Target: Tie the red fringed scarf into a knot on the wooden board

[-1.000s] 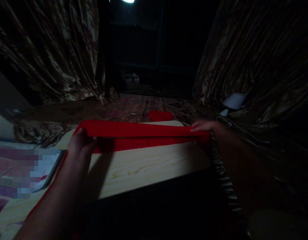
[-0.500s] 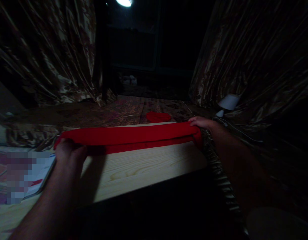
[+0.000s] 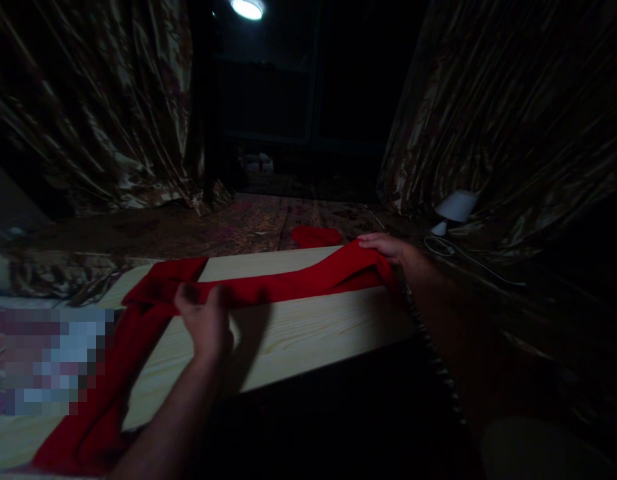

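Observation:
A long red cloth (image 3: 288, 283) lies stretched across a pale wooden table (image 3: 308, 330). My left hand (image 3: 205, 320) pinches the cloth near the table's middle, fingers closed on its edge. My right hand (image 3: 385, 247) grips the cloth's far right end at the table's back right corner. From my left hand the cloth bends and trails down along the table's left side towards me, ending in a heap at the lower left.
A second small red piece (image 3: 315, 235) lies on the patterned carpet beyond the table. A white lamp (image 3: 455, 208) with a cable sits at the right by shiny draped curtains (image 3: 513, 113). A blurred flat object (image 3: 53, 353) lies at the left. A light (image 3: 247, 8) glows overhead.
My left hand has slid right along the cloth from the table's left end to its middle. The cloth's left part now hangs slack down the table. My right hand has stayed in place.

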A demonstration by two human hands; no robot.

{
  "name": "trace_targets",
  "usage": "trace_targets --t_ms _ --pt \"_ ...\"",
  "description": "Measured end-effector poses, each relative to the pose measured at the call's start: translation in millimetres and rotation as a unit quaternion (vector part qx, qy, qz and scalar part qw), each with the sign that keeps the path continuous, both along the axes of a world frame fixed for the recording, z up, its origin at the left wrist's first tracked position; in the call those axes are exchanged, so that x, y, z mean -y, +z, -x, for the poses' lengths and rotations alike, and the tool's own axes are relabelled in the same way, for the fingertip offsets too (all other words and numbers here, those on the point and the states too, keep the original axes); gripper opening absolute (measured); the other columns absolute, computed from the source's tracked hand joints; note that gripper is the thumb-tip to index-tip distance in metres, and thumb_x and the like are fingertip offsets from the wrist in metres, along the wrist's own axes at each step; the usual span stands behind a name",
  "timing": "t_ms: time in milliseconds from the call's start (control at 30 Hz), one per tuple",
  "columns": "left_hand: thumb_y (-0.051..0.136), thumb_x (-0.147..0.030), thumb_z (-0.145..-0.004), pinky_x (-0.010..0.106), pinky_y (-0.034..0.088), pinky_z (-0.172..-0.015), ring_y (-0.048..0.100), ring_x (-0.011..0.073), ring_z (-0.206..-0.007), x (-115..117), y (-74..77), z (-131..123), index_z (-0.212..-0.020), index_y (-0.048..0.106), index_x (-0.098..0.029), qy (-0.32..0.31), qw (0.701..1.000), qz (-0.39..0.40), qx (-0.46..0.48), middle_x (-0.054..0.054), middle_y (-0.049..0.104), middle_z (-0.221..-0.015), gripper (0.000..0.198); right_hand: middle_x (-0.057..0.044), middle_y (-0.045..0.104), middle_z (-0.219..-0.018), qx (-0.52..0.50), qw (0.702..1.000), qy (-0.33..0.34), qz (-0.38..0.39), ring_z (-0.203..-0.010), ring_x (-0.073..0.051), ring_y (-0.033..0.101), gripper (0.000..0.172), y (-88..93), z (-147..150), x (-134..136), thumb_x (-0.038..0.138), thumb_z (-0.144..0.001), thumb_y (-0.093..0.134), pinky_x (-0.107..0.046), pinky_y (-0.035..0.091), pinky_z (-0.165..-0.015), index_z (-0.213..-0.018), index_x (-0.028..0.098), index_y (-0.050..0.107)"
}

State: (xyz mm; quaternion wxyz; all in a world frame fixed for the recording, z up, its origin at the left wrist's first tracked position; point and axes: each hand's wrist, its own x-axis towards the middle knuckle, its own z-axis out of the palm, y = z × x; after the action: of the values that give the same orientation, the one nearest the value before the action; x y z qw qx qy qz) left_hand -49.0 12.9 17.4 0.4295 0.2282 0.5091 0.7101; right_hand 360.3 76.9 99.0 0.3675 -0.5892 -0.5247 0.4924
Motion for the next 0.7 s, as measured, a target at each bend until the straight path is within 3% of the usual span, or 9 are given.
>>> trace_targets --t_ms 33,100,167,200,233,300,433,567,700 --pt "0.069 -0.018 -0.08 0.025 0.047 -0.102 0.062 0.0153 -0.116 7 1.8 -20 -0.126 0.055 -0.027 -0.013 0.999 -0.035 0.019 0.002 0.067 -0.119 0.049 -0.007 0.076 -0.105 -0.024 1.0 -0.004 -0.004 -0.091 -0.019 0.072 0.02 -1.1 3 0 0.021 -0.081 0.071 -0.033 0.059 -0.09 -0.102 0.019 0.068" --pt "0.063 -0.022 -0.085 0.031 0.053 -0.094 0.069 0.0196 -0.102 16 4.7 -60 -0.109 0.065 -0.016 -0.225 0.966 -0.008 0.124 0.01 0.072 -0.104 0.025 -0.008 0.075 -0.107 -0.061 0.998 -0.001 -0.01 -0.091 -0.02 0.072 0.023 -3.6 11 0 0.022 -0.083 0.07 -0.037 0.06 -0.089 -0.106 0.019 0.067" --pt "0.052 -0.039 -0.093 0.038 0.057 -0.087 0.071 0.0262 -0.097 19 4.4 -97 -0.112 0.064 -0.009 -0.439 0.856 0.083 0.258 0.021 0.071 -0.107 0.037 -0.009 0.075 -0.109 -0.084 0.996 -0.008 -0.025 -0.094 -0.021 0.072 0.026 -7.7 21 0 0.024 -0.084 0.07 -0.04 0.06 -0.09 -0.109 0.019 0.066" --pt "0.047 -0.048 -0.095 0.039 0.058 -0.084 0.071 0.0283 -0.097 19 3.1 -114 -0.116 0.063 -0.007 -0.48 0.815 0.104 0.307 0.024 0.069 -0.111 0.049 -0.009 0.074 -0.111 -0.094 0.995 -0.015 -0.033 -0.097 -0.021 0.072 0.028 -10.2 27 0 0.024 -0.083 0.071 -0.04 0.059 -0.092 -0.111 0.02 0.066" --pt "0.044 -0.056 -0.095 0.04 0.059 -0.082 0.071 0.0297 -0.099 18 1.4 -129 -0.121 0.061 -0.007 -0.495 0.791 0.118 0.339 0.026 0.068 -0.114 0.058 -0.009 0.074 -0.113 -0.106 0.993 -0.02 -0.039 -0.1 -0.021 0.071 0.03 -12.9 32 0 0.023 -0.083 0.072 -0.04 0.057 -0.095 -0.112 0.02 0.066" --pt "0.041 -0.067 -0.092 0.042 0.059 -0.084 0.069 0.0307 -0.106 14 -1.3 -152 -0.127 0.058 -0.011 -0.49 0.776 0.122 0.377 0.026 0.066 -0.122 0.069 -0.008 0.073 -0.118 -0.131 0.991 -0.012 -0.04 -0.105 -0.02 0.07 0.034 -17.5 42 3 0.021 -0.081 0.073 -0.039 0.054 -0.1 -0.114 0.021 0.065" --pt "0.043 -0.063 -0.094 0.037 0.057 -0.089 0.069 0.0241 -0.108 1 5.8 -172 -0.128 0.059 -0.022 -0.425 0.801 0.062 0.416 0.015 0.068 -0.122 0.056 -0.008 0.072 -0.12 -0.137 0.986 0.082 -0.037 -0.107 -0.019 0.068 0.044 -18.4 50 15 0.023 -0.078 0.076 -0.038 0.05 -0.103 -0.12 0.02 0.064" --pt "0.035 -0.039 -0.104 0.031 0.056 -0.091 0.071 0.0181 -0.096 -15 29.4 -157 -0.12 0.064 -0.016 -0.37 0.825 -0.03 0.426 0.01 0.074 -0.103 0.04 -0.009 0.073 -0.115 -0.057 0.977 0.208 0.002 -0.099 -0.019 0.07 0.056 -10.9 35 25 0.027 -0.068 0.085 -0.033 0.052 -0.096 -0.119 0.016 0.065" --pt "0.042 -0.037 -0.103 0.03 0.056 -0.085 0.071 0.0171 -0.086 -28 55.3 -129 -0.108 0.069 -0.016 -0.342 0.867 -0.075 0.353 0.007 0.075 -0.094 0.034 -0.005 0.076 -0.105 0.059 0.949 0.296 0.095 -0.087 -0.018 0.071 0.05 -11.0 2 23 0.028 -0.064 0.086 -0.03 0.055 -0.085 -0.11 0.015 0.07"
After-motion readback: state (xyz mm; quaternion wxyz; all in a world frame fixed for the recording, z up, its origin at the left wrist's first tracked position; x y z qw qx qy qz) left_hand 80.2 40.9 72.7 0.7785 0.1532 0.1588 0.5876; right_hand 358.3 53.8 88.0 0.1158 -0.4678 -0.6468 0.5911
